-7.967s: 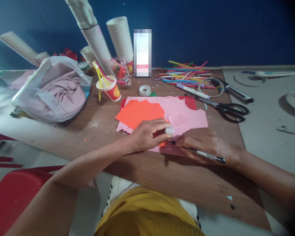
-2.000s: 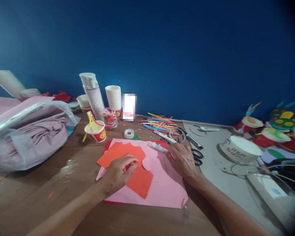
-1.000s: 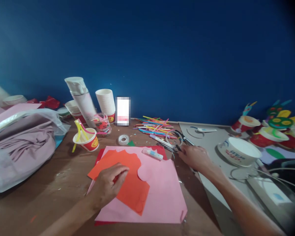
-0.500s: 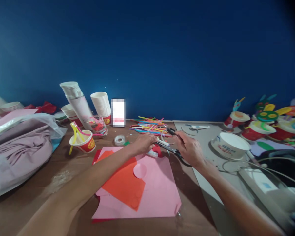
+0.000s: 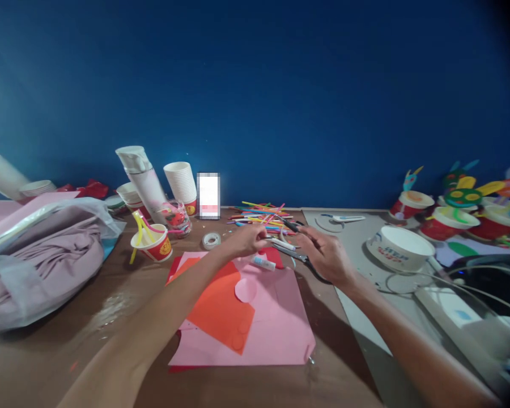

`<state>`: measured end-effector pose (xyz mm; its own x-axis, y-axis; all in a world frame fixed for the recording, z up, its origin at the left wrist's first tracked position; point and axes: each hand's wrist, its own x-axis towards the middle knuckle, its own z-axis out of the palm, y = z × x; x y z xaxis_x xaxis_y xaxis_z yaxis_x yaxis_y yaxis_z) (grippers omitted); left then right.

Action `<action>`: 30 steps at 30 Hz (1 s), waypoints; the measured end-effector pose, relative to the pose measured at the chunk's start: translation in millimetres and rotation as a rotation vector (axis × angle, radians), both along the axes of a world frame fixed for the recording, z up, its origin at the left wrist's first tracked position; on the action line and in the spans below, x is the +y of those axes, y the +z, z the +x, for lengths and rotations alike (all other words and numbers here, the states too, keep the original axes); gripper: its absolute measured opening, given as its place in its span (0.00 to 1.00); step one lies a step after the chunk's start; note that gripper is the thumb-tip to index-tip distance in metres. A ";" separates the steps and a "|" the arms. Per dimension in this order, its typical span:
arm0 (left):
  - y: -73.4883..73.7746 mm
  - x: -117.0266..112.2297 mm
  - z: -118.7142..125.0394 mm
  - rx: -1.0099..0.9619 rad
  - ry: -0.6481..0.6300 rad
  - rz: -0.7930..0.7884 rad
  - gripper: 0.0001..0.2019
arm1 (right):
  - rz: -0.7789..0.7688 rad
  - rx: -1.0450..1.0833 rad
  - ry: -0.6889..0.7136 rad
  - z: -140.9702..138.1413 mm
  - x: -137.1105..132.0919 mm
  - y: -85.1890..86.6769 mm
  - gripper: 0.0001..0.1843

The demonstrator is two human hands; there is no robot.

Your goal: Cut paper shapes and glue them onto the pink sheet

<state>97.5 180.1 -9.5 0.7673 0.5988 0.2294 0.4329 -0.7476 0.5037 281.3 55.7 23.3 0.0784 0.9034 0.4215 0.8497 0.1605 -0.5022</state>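
Observation:
My left hand (image 5: 253,240) is closed over the far edge of the pink paper (image 5: 280,317); what its fingers pinch is too small to make out. Right by it lie a white pen (image 5: 283,245) and a small white tube (image 5: 263,263). My right hand (image 5: 325,252) is curled, its fingertips against a slim black handle (image 5: 292,225) that I cannot identify. Scissors (image 5: 289,252) with black grips lie partly under this hand, blades pointing left. On the pink paper rest an orange sheet (image 5: 221,306) and a pink paper circle (image 5: 245,290). Red paper shows beneath.
Coloured sticks (image 5: 259,215) lie in a pile behind my hands. A tape roll (image 5: 211,241), a paper cup (image 5: 153,243) and stacked cups (image 5: 181,184) stand left. A bagged cloth (image 5: 46,260) is far left. A white bowl (image 5: 399,249), cables and decorated cups (image 5: 448,222) are right.
My left hand has drawn back slightly from the pen and scissors, and the white tube shows more fully. My right hand has barely moved. The view has shifted a little.

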 end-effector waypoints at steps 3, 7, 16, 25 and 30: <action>10.1 -9.1 -30.6 -0.085 0.091 -0.073 0.09 | -0.042 -0.066 0.025 -0.6 -3.6 5.3 0.15; 18.9 -29.6 -67.7 -0.324 0.195 -0.468 0.12 | -0.053 -0.143 0.097 -4.9 -6.3 5.4 0.10; 24.1 -43.8 -77.9 -0.389 0.217 -0.621 0.11 | 0.029 -0.132 0.232 -15.1 -12.2 7.5 0.10; 27.1 -51.8 -71.3 -0.394 0.214 -0.697 0.08 | 0.050 -0.190 0.259 -14.9 -9.4 0.3 0.10; 23.7 -53.0 -69.6 -0.410 0.182 -0.708 0.09 | 0.066 -0.215 0.256 -15.1 -9.3 -4.7 0.10</action>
<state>27.9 127.1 14.2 0.5823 0.8129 -0.0071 0.1961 -0.1320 0.9717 266.2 46.4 18.5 -0.2446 0.8524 0.4621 0.8628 0.4088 -0.2974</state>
